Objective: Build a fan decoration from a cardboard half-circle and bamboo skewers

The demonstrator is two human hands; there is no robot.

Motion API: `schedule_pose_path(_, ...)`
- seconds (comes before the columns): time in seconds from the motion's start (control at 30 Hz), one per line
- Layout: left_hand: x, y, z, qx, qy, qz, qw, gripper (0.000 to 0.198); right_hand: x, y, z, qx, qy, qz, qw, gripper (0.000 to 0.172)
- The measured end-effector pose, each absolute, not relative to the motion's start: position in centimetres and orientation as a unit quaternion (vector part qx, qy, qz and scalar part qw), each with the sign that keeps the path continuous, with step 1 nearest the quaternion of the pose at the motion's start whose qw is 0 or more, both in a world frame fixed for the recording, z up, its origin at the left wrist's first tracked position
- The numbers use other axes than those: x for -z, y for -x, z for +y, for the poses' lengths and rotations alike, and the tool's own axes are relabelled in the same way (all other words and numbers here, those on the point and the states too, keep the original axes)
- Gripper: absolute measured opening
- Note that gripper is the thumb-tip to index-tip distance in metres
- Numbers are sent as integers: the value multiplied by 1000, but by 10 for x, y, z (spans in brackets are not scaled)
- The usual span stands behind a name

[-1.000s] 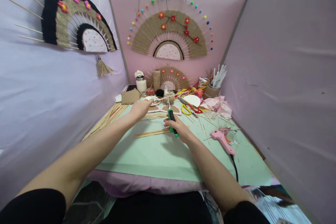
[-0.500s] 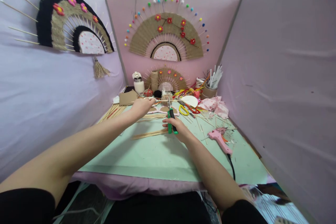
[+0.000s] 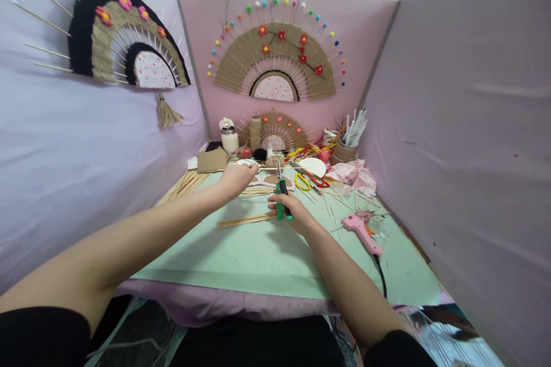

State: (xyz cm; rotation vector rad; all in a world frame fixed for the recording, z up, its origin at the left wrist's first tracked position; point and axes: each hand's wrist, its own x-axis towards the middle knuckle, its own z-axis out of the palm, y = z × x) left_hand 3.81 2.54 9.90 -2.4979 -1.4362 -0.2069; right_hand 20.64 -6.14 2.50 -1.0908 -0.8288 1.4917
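Left grip closed, fingertips pinching a thin stick that runs out to the right, level, above the counter. Right grip wrapped round the green-and-black handles of the pliers, metal tips pointing away from the wearer and meeting the stick's line just right of the left grip. Progress, as judged: the stick appears to continue past the tips, so probably in one piece; no cut confirmed. A stick bundle lies loose, nearer the wearer than the left grip, reaching right to the right grip; another loose group sits between the two grips. Longer sticks lie left of the left grip. Pink-edged card pieces rest beyond the right grip, no sticks visibly fixed to them. Glue gun lies right of the right grip, untouched. Not resolved: whether the tips bite the stick or only pass it; the stick's far end, lost in clutter; its near end, covered by the left grip; the right end of the bundle, behind the right grip; how many sticks each group holds.
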Motion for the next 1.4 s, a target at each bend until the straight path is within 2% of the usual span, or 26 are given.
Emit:
schedule_pose_path(0.23,-103,-44,17,19,858,-494,142,26,-22,-207,-59,-625,453,-352,530,42)
schedule_pose_path(0.47,-101,-39,23,74,857,-497,118,20,-23,-207,-60,-617,455,-351,538,41)
schedule_pose_path(0.8,-103,-41,15,76,857,-502,85,17,-23,-207,-60,-625,452,-346,534,39)
schedule_pose_path(1.17,-105,-44,11,-30,858,-487,159,30,-26,-206,-61,-629,457,-336,532,39)
schedule_pose_path(1.4,-105,-47,8,-31,861,-479,168,35,-20,-204,-58,-626,443,-346,541,41)
